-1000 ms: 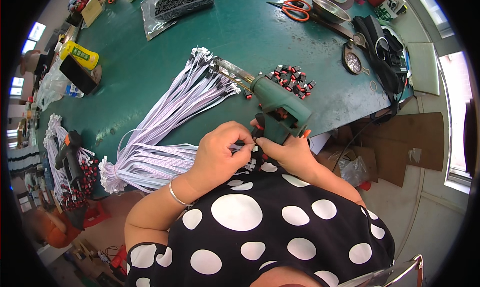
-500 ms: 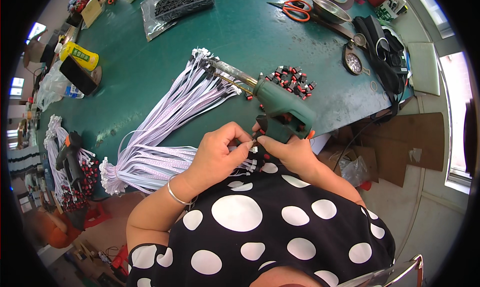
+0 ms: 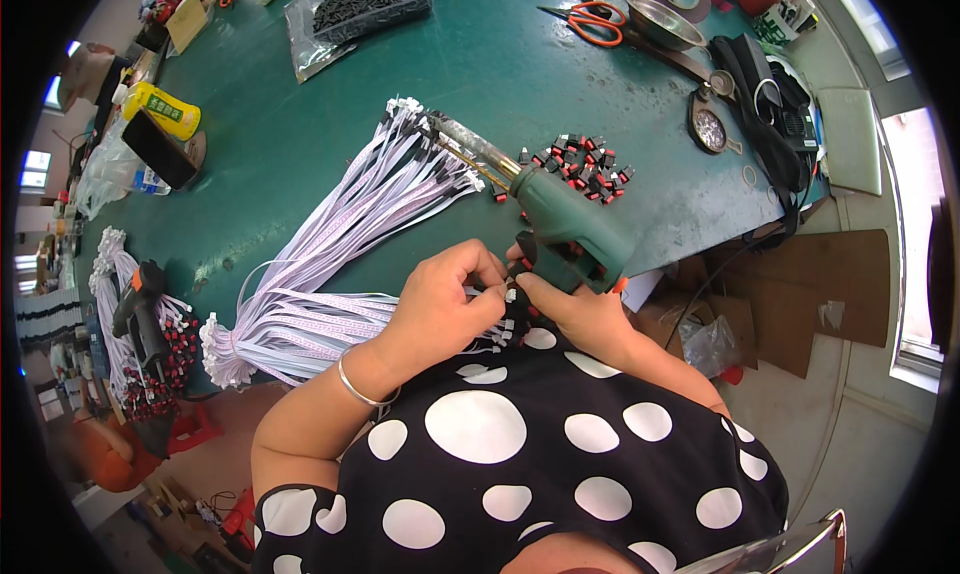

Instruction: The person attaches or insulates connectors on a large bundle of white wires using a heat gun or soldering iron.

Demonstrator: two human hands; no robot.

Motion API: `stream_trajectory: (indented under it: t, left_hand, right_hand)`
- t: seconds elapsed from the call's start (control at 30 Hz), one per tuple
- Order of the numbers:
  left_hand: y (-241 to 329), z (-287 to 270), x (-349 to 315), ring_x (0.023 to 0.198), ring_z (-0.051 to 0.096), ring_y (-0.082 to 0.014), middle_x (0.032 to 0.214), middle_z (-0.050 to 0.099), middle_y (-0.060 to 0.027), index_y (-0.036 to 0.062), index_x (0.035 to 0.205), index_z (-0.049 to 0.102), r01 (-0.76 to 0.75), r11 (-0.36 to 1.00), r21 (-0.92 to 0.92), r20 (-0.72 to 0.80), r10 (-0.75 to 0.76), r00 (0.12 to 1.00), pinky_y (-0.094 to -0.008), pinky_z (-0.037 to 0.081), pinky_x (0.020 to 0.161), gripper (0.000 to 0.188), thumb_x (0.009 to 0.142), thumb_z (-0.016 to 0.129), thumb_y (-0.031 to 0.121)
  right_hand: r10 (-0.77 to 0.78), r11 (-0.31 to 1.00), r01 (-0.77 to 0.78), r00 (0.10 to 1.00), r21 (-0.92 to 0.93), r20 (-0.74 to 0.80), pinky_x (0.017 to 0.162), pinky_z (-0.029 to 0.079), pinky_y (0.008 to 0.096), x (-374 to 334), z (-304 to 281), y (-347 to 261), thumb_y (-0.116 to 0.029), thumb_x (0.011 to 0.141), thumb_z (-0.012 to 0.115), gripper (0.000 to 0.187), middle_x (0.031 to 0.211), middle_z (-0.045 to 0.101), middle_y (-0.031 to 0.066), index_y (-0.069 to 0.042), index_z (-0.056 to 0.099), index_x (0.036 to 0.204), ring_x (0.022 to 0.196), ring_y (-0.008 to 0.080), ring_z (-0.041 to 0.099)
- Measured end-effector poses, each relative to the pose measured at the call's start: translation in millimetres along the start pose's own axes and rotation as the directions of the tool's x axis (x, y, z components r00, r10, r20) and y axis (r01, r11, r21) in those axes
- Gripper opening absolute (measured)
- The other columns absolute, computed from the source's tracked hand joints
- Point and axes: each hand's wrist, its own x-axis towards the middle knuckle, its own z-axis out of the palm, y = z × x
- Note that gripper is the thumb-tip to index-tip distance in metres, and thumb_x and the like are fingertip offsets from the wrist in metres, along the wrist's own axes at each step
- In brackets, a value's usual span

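Observation:
My right hand (image 3: 580, 309) is closed around the handle of a green soldering gun (image 3: 575, 219), its metal barrel and thin brass tube pointing to the far left. My left hand (image 3: 440, 299) is pinched just left of it, fingertips closed on the end of a white cable; the exact spot is partly hidden by the fingers. A small white connector (image 3: 511, 295) shows between both hands. Pale ribbon cables (image 3: 300, 319) run beneath my left wrist, with black and red ends by my shirt. Another bundle of white cables (image 3: 340, 209) stretches away, its tips under the barrel.
Small red-and-black switches (image 3: 590, 164) lie heaped beyond the gun. Farther off are a plastic tray (image 3: 375, 4) of black pieces, orange-handled scissors (image 3: 597, 22) and a metal bowl (image 3: 663, 21). On the left sit a yellow bottle (image 3: 165, 112), a phone (image 3: 160, 146) and a glue gun (image 3: 143, 314).
The soldering gun has shifted slightly right in my right hand. My left fingers have moved only a little at the cable end.

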Motion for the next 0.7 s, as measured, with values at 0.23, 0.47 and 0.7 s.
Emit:
stream_trajectory:
  t: [0.23,0.47,0.7]
  left_hand:
    - [-1,0,0,0.066,0.056,-0.0142,0.076,0.062,-0.0087,-0.0010,0.076,0.054,0.065,0.988,-0.139,0.004,-0.065,0.998,-0.0272,0.045,0.058,0.010,0.073,0.060,0.007]
    - [0,0,3,0.060,0.055,-0.0154,0.069,0.061,-0.0084,-0.0009,0.074,0.055,0.059,0.998,0.023,0.005,-0.059,0.998,-0.0280,0.043,0.055,0.011,0.072,0.061,0.008]
    - [-2,3,3,0.060,0.056,-0.0196,0.068,0.060,-0.0095,-0.0010,0.074,0.055,0.044,0.998,0.035,-0.022,-0.043,0.999,-0.0306,0.043,0.056,0.011,0.071,0.060,0.008]
  right_hand:
    - [0.042,0.996,-0.037,0.997,-0.082,0.064,0.073,0.046,0.0238,-2,-7,2,-0.004,0.082,0.058,0.031,0.104,0.057,0.0032,-0.002,0.052,0.112,0.088,0.0082,0.054]
    - [-0.134,0.982,0.147,0.985,-0.117,0.112,0.078,0.046,0.0250,0,-10,13,-0.001,0.082,0.058,0.033,0.105,0.057,0.0046,-0.002,0.051,0.114,0.092,0.0093,0.054]
    - [-0.149,0.966,0.163,0.985,-0.200,0.083,0.082,0.046,0.0260,1,-14,24,0.002,0.081,0.057,0.036,0.107,0.056,0.0058,-0.001,0.050,0.116,0.095,0.0104,0.053]
